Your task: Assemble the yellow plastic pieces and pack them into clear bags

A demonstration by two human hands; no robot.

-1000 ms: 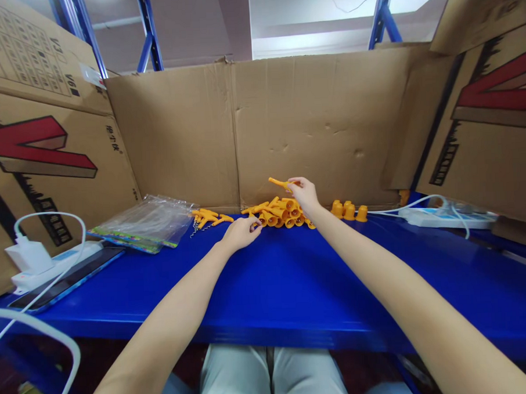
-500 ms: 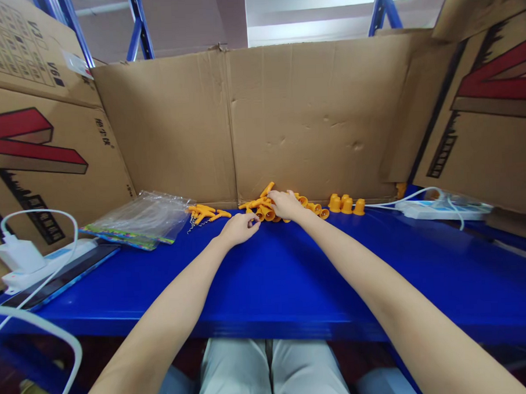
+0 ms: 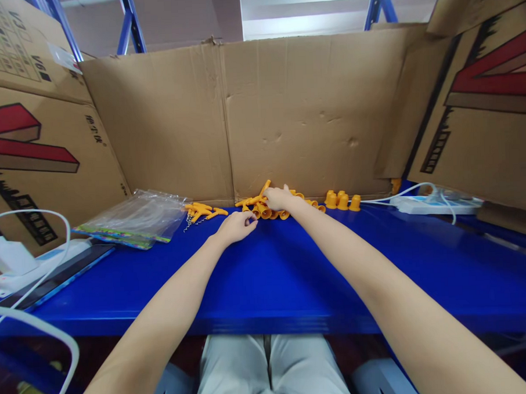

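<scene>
A heap of yellow bell-shaped cups (image 3: pixel 263 211) and yellow T-shaped handles (image 3: pixel 266 188) lies at the back middle of the blue tabletop. My right hand (image 3: pixel 278 198) reaches into this heap, fingers bent down among the parts. Its fingertips touch or nearly touch a handle; what they grip is hidden. Just in front and to the left, my left hand (image 3: pixel 237 227) hovers low, fingers curled towards the thumb, and I cannot see what they hold. Further left are more yellow handles (image 3: pixel 198 210) with thin metal spirals, like corkscrews. Several cups (image 3: pixel 342 201) stand mouth down at the right.
Clear plastic bags (image 3: pixel 137 217) lie on the left. Power strips with white cables are at the left (image 3: pixel 43 267) and right (image 3: pixel 433 204). A dark flat device (image 3: pixel 61 278) lies near the left strip. Cardboard walls (image 3: pixel 311 113) enclose the back and sides.
The view has shifted slightly. My right hand has moved a little to the left over the heap, closer to the upright handle. My left hand stays nearly in place, its fingers still curled.
</scene>
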